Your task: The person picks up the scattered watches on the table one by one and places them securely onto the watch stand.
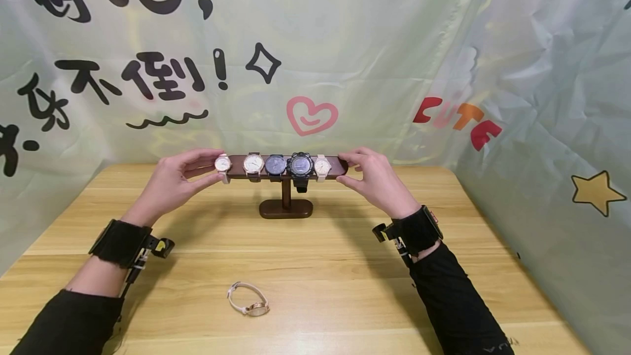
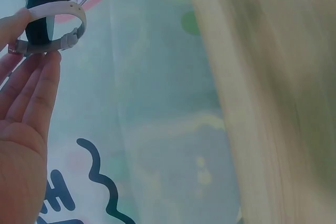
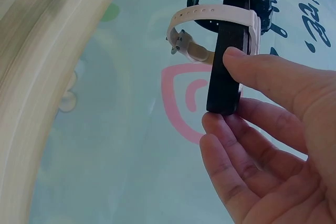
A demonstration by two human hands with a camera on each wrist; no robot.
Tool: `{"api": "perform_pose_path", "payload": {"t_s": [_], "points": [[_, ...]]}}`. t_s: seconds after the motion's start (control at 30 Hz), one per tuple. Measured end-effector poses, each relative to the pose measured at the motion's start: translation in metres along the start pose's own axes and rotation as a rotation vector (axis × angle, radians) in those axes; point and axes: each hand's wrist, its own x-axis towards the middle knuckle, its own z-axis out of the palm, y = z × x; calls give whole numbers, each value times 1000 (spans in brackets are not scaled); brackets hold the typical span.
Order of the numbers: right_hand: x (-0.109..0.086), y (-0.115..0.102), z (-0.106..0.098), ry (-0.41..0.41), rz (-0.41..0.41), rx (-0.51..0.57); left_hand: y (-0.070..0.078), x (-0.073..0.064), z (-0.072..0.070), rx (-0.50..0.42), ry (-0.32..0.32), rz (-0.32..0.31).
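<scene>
A dark brown wooden T-shaped watch stand [image 1: 286, 193] is upright on the table, its bar carrying several watches side by side. At the bar's left end, my left hand [image 1: 179, 177] pinches a white-strapped watch [image 1: 223, 164] between thumb and fingers. The left wrist view shows its buckled white strap [image 2: 59, 9] looped around the bar end. My right hand [image 1: 372, 177] grips the right end of the bar [image 3: 224, 90], thumb on one side and fingers on the other. Beside the right thumb sits a watch with a pale strap [image 3: 210, 13], next to a bulky black watch [image 1: 300, 165].
Another pale-strapped watch [image 1: 257, 308] lies on the wooden table [image 1: 325, 289] near its front, between my forearms. Behind and to the right hangs a printed cloth [image 1: 374, 43] close to the table's edges.
</scene>
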Motion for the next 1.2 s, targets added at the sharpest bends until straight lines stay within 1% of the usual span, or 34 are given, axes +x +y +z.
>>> {"api": "perform_pose_path", "payload": {"t_s": [0.13,0.27,0.5,0.63,0.77,0.87,1.0,1.2], "points": [[0,0,0,3,-5,3,1,1,0,-2,-27,-21],[0,0,0,3,-7,6,2,2,1,-12,-44,-20],[0,1,0,0,-15,6,3,4,3,-51,-53,-10],[0,1,0,0,-18,5,4,5,5,-86,-62,-23],[0,1,0,-1,-14,2,5,6,8,-99,-67,-37],[0,1,0,-1,-14,-2,6,7,11,-92,-67,-26],[0,2,0,-5,-12,-3,5,8,13,-76,-63,8],[0,2,0,-4,-10,-4,4,7,15,-81,-53,13]]}}
